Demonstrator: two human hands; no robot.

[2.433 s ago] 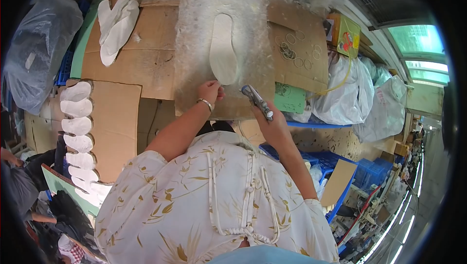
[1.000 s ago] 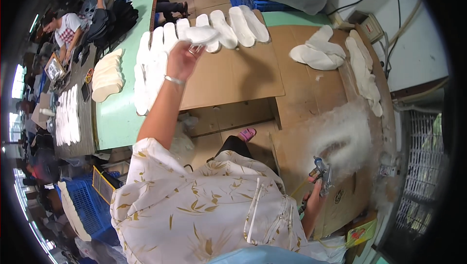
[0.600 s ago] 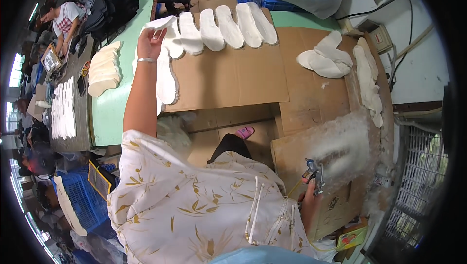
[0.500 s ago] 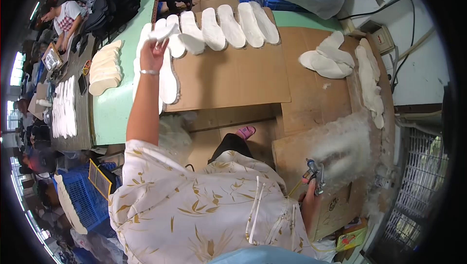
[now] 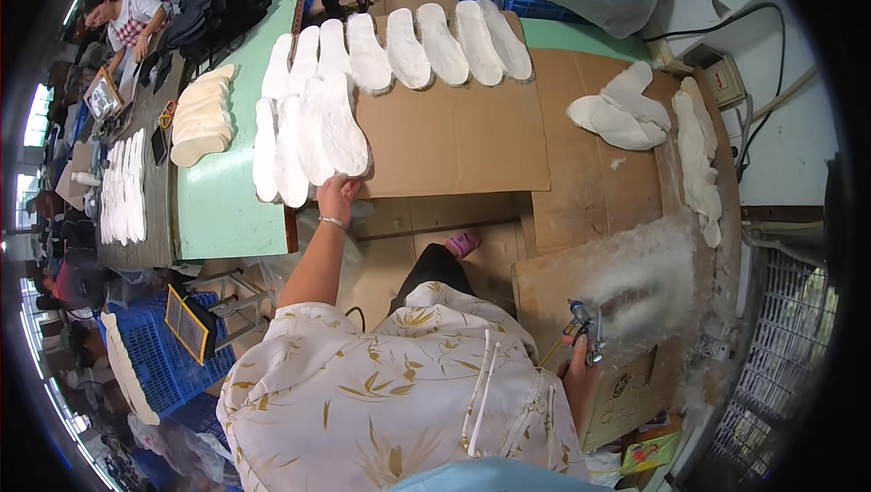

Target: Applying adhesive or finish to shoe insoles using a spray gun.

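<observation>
At the near edge of the cardboard, my left hand (image 5: 338, 199) pinches the near end of a white shoe insole (image 5: 345, 134), which lies partly over its neighbours. Several more white insoles (image 5: 292, 152) lie side by side to its left, and a row of others (image 5: 408, 49) stretches along the far edge. Low on the right, my right hand (image 5: 578, 362) is wrapped round a metal spray gun (image 5: 583, 321) with a yellowish hose. Part of that hand is hidden behind the gun. Beside the gun lies a board coated in whitish residue (image 5: 626, 279).
A loose pile of white insoles (image 5: 624, 116) lies on the cardboard at right, with a stack (image 5: 697, 161) beyond it. Cream insoles (image 5: 203, 118) rest on the green table (image 5: 218, 211). A blue crate (image 5: 172, 356) stands lower left. Another person (image 5: 136, 20) works at far left.
My left hand has come down and nearer from above the insoles, and the insole it held raised now lies on the others. My right hand stays in place with the spray gun.
</observation>
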